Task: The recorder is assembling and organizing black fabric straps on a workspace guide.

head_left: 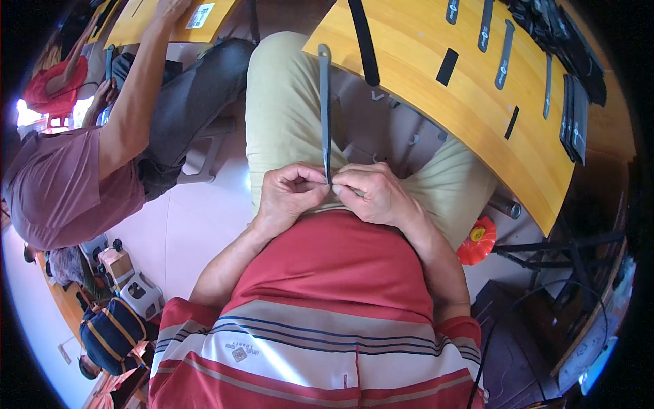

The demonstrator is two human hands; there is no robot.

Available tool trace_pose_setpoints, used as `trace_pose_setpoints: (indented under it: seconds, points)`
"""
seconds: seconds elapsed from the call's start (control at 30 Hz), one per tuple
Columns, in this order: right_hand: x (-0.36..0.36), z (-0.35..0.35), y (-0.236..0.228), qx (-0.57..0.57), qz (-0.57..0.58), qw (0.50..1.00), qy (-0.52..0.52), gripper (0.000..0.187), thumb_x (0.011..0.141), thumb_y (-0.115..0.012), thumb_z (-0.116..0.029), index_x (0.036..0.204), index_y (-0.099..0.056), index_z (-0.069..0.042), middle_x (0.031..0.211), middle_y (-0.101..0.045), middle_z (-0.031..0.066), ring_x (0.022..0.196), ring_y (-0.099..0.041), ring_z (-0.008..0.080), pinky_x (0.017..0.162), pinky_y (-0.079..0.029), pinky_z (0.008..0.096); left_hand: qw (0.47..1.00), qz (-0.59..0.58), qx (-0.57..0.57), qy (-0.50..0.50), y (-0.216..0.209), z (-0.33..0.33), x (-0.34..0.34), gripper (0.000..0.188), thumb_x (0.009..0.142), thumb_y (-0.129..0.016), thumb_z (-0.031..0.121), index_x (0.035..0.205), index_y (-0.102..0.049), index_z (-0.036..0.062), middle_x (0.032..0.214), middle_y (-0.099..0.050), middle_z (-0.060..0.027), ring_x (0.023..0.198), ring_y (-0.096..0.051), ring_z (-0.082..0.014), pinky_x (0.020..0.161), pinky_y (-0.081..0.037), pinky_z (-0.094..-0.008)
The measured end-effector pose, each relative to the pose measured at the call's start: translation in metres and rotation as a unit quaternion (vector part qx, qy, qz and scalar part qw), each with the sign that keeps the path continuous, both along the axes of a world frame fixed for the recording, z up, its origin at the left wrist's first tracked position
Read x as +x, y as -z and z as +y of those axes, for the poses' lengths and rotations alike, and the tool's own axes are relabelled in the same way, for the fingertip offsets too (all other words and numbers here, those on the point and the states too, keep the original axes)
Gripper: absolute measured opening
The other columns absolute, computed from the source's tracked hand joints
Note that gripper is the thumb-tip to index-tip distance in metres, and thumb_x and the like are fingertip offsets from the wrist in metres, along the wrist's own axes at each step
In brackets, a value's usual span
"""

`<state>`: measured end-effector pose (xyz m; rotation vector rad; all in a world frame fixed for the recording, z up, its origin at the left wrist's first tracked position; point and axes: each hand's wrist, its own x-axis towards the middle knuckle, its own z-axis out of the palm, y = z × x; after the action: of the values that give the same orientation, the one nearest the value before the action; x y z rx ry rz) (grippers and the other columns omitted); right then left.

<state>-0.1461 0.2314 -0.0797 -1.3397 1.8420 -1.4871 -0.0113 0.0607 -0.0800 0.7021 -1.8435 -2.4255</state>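
Both my hands meet over my lap, close against my red shirt. My left hand (pixel 289 194) and my right hand (pixel 371 191) pinch the near end of a long dark grey strap (pixel 325 116) between thumbs and forefingers. The strap runs away from me, and its rounded far end, which has a small slot, rests at the table's near left corner. What the fingertips grip at the very end is partly hidden. On the yellow wooden table (pixel 422 41), a black strip (pixel 364 41) hangs over the near edge, to the right of the strap.
Several grey straps (pixel 505 54) and short black pieces (pixel 447 66) lie on the table. Stacked black straps (pixel 575 119) are at its right edge. A co-worker (pixel 61 177) sits at my left by another table. A red flower-shaped object (pixel 477 240) is below the table, right.
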Motion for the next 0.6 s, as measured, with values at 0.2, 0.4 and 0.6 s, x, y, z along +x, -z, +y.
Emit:
trace_pose_setpoints:
  seconds: [0.2, 0.4, 0.6]
  points:
    - [-0.0034, 0.0014, -0.0008, 0.005, -0.035, 0.999, -0.025, 0.011, 0.086, -0.065, -0.006, 0.093, -0.067, 0.002, 0.081, -0.065, 0.0182, 0.077, -0.067, 0.0376, 0.068, -0.052, 0.0441, 1.0, -0.007, -0.007, 0.004, 0.0006, -0.0013, 0.0005, 0.013, 0.086, -0.072, -0.008, 0.098, -0.07, -0.0033, 0.107, -0.071, -0.0078, 0.095, -0.066, -0.0093, 0.088, -0.056, -0.0242]
    - [-0.0038, 0.0011, -0.0021, 0.027, -0.026, 0.998, -0.04, 0.009, 0.087, -0.063, -0.005, 0.091, -0.066, 0.002, 0.08, -0.064, 0.0188, 0.077, -0.067, 0.0383, 0.068, -0.052, 0.0451, 1.0, -0.007, -0.015, 0.01, 0.0004, -0.0017, -0.0001, 0.013, 0.086, -0.073, -0.008, 0.098, -0.07, -0.0027, 0.104, -0.071, -0.0067, 0.093, -0.066, -0.0084, 0.087, -0.056, -0.0236]
    - [-0.0061, 0.0024, -0.0009, 0.03, -0.017, 0.998, -0.054, 0.009, 0.09, -0.062, -0.007, 0.092, -0.065, 0.002, 0.081, -0.064, 0.019, 0.078, -0.066, 0.0393, 0.068, -0.051, 0.0459, 1.0, -0.024, -0.003, 0.014, -0.0002, -0.003, 0.0005, 0.017, 0.085, -0.072, -0.012, 0.098, -0.07, -0.0018, 0.108, -0.07, -0.0094, 0.098, -0.067, -0.0137, 0.093, -0.056, -0.029]
